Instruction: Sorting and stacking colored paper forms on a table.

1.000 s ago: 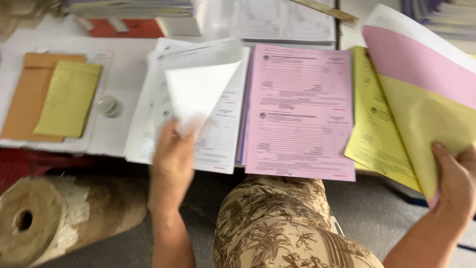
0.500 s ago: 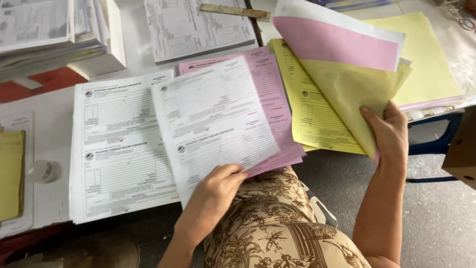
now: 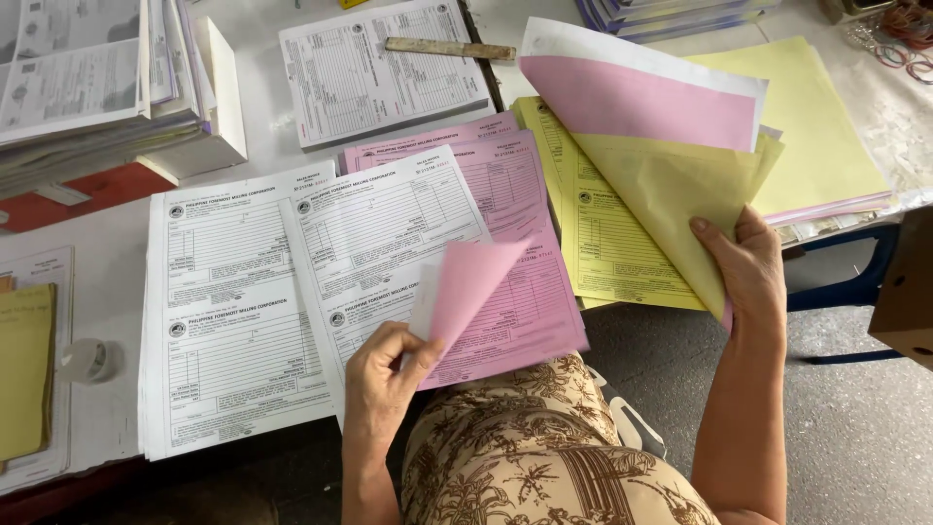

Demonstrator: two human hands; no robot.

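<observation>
Pink sheet curls up at the desk's near edge, pinched by the left hand. Right hand grips lifted yellow sheets at centre right, beside bare floor.

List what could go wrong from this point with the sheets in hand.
1. The left hand pinches a curled pink sheet by one corner; it may crease or drag the white form along.
2. The right hand holds lifted yellow sheets and pink ones; they could slip and mix.
</observation>
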